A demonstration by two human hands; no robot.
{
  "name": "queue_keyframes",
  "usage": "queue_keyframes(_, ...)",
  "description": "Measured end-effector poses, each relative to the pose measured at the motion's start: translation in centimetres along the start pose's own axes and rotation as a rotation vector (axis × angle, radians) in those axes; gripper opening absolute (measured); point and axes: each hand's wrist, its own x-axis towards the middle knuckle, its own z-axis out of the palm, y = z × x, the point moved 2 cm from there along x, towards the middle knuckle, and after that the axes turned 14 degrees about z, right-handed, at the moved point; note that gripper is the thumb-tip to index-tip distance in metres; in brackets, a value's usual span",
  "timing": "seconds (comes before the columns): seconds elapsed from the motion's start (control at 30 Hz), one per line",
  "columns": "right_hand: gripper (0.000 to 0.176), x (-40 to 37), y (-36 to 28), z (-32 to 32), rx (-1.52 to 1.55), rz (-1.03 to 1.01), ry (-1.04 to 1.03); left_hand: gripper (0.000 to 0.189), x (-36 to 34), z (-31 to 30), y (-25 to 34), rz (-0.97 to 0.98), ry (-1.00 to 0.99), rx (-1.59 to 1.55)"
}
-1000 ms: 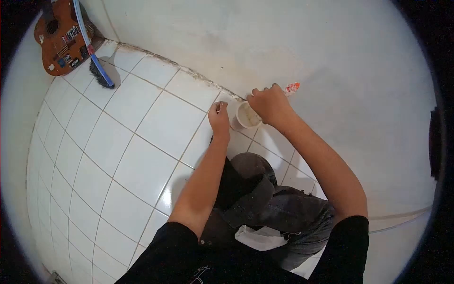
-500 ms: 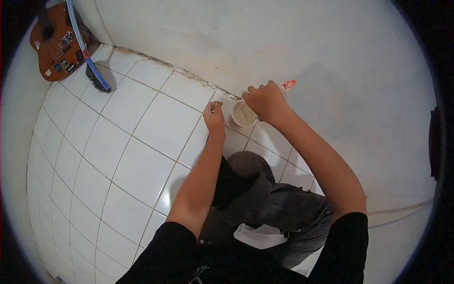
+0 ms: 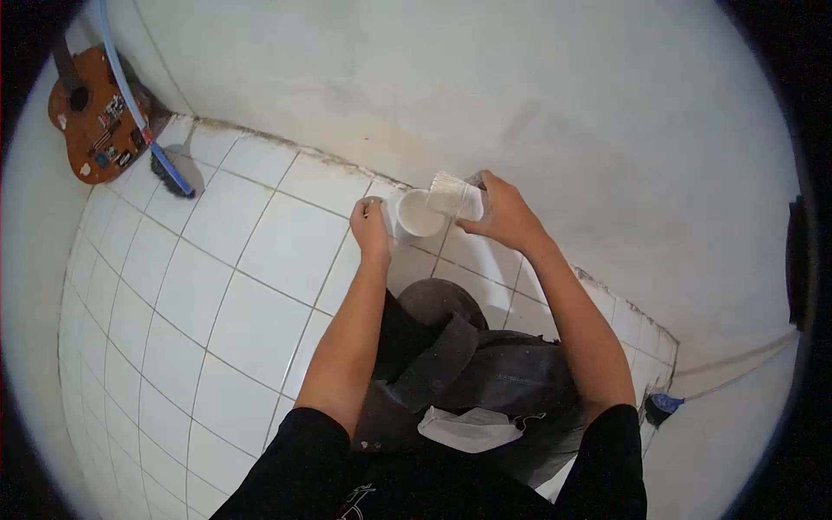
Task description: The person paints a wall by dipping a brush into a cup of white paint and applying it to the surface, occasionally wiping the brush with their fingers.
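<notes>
My right hand grips a wide paintbrush with pale, whitish bristles. The bristles point left, over the right side of the rim of a white cup. Inside, the cup looks pale; its contents are hard to make out. On the cup's left, my left hand is closed with its fingers curled, apart from the cup. Whether it holds something small cannot be seen.
A stickered guitar leans in the far left corner beside a blue broom. White floor tiles meet a pale wall. A white face mask lies on my lap. Another blue brush head is at right.
My right hand has turned and lifted the paintbrush out of the cup, so its bristles now show above the rim. My left hand stays beside the cup. The camera view has shifted slightly.
</notes>
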Motion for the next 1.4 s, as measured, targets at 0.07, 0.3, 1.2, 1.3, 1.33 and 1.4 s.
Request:
queue_keyframes(0.07, 0.061, -1.7, 0.8, -0.8, 0.069, 0.056, 0.005, 0.018, 0.4, -0.2, -0.6, 0.038, -0.011, 0.058)
queue_keyframes(0.3, 0.068, -9.0, 6.6, -6.4, 0.267, 0.215, 0.143, 0.021, 0.8, -0.5, -1.1, 0.068, -0.056, 0.089)
queue_keyframes(1.2, 0.065, -15.8, 29.3, -1.2, 0.187, 1.153, 0.321, 0.022, -0.2, 0.0, 2.1, 0.128, -0.167, 0.199)
queue_keyframes(1.3, 0.066, -15.6, 28.8, -0.3, 0.169, 1.102, 0.398, 0.024, -0.5, 0.1, 2.2, 0.113, -0.174, 0.219)
queue_keyframes(1.33, 0.066, -15.4, 29.2, -0.3, 0.17, 1.104, 0.39, 0.025, -0.6, 0.2, 2.2, 0.116, -0.182, 0.219)
queue_keyframes(1.4, 0.076, -15.0, 29.6, -0.5, 0.185, 1.143, 0.236, 0.024, -0.4, 0.3, 2.2, 0.102, -0.187, 0.225)
